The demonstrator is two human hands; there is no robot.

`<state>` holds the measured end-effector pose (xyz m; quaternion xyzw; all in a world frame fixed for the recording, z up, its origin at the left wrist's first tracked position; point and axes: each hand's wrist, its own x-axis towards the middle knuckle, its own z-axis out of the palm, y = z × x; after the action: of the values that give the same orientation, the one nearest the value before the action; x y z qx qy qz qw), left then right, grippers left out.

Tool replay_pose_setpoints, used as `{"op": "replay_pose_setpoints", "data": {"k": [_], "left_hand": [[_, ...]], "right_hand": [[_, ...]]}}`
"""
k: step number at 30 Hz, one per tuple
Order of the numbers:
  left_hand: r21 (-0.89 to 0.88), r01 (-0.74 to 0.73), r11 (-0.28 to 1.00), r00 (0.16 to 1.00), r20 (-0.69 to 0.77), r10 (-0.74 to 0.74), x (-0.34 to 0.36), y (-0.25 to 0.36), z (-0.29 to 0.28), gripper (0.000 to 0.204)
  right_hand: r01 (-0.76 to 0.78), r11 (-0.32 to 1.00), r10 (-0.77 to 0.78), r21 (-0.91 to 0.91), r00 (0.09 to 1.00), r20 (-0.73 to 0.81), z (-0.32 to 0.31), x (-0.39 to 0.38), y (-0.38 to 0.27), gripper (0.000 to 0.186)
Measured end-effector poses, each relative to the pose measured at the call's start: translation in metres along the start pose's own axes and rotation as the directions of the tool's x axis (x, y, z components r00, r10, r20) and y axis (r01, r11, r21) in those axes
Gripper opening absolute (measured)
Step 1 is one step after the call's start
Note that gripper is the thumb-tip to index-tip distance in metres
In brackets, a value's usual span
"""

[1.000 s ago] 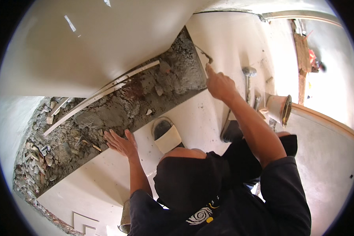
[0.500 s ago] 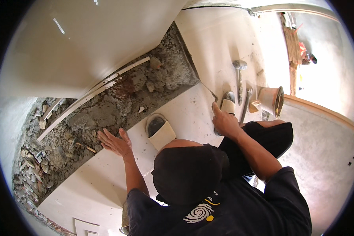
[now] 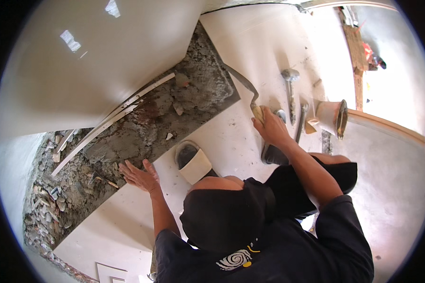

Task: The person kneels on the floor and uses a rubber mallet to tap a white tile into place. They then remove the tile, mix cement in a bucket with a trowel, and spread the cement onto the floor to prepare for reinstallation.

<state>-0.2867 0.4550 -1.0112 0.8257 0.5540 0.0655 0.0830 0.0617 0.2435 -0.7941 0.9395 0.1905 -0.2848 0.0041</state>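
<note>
My right hand (image 3: 274, 127) is closed round the light handle of a trowel (image 3: 243, 81). Its grey blade lies along the joint where a pale floor tile (image 3: 250, 40) meets the grey mortar bed (image 3: 151, 115). With its fingers spread, my left hand (image 3: 141, 177) hovers or rests by the mortar's near edge; contact cannot be made out. It is nearest a small hammer-like tool (image 3: 104, 180) with a wooden handle, lying on the mortar. A large glossy tile (image 3: 113, 61) is above the bed at the upper left, over long pale strips (image 3: 113, 113).
My sandalled left foot (image 3: 192, 162) stands on the tiled floor. To the right lie a mallet (image 3: 291, 92), a long dark tool (image 3: 302, 123) and a tipped bucket (image 3: 333, 118). Broken rubble (image 3: 49, 214) fills the left end. Wood pieces (image 3: 356, 61) lie at the far right.
My right hand has turned the trowel, so its blade now shows broadside along the tile edge. The left hand stays spread in about the same place. The whole view has shifted slightly.
</note>
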Motion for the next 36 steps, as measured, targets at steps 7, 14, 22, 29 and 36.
{"op": "replay_pose_setpoints", "data": {"k": [7,14,22,29,36], "left_hand": [[-0.022,-0.013,1.000,1.000,-0.008,0.013,-0.001,0.001,-0.003,0.070],[-0.027,-0.016,1.000,0.999,-0.036,0.016,0.000,0.003,-0.004,0.067],[-0.161,0.006,0.987,0.989,-0.142,-0.029,-0.003,-0.009,0.008,0.072],[-0.153,-0.130,0.980,0.985,-0.138,0.109,0.006,0.013,-0.009,0.074],[-0.256,-0.842,0.474,0.498,-0.033,0.866,0.120,0.216,-0.069,0.063]], "right_hand": [[-0.050,0.937,0.086,0.346,0.992,-0.091,0.112,0.005,-0.028,0.050],[0.393,0.880,-0.439,0.265,0.887,0.143,0.107,-0.039,-0.042,0.048],[0.666,0.688,-0.721,0.289,0.583,0.373,0.145,0.056,-0.154,0.048],[0.800,0.600,-0.738,-0.004,0.556,0.382,0.008,0.100,-0.070,0.045],[-0.098,0.993,0.109,0.065,0.978,-0.180,-0.122,0.133,0.245,0.062]]}}
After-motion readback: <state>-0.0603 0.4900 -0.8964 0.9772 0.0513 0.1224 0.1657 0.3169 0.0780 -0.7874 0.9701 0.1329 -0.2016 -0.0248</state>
